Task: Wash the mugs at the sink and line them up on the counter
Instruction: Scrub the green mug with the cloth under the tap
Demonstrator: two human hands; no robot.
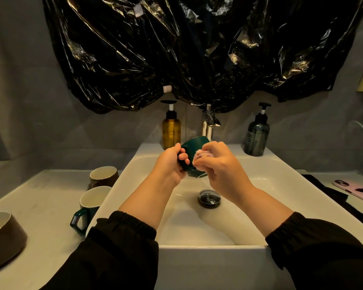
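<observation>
Above the white sink basin [281, 172], my left hand [170, 164] grips a dark green mug [194, 147] that is tipped on its side. My right hand [216, 162] pinches a small pink cloth [203, 153] against the mug's side. On the counter [40, 197] left of the sink stand three more mugs: a brown mug [104, 176] at the back, a green mug with a cream inside [90, 204] in front of it, and a brown mug [2, 237] at the near left edge.
A chrome tap [209, 126] rises behind the basin, between an amber pump bottle [171, 130] and a dark grey pump bottle [257, 137]. The drain plug [209, 198] sits in the basin floor. A pink phone [356, 190] and a black cloth [333, 193] lie right. Black plastic sheeting [197, 49] hangs above.
</observation>
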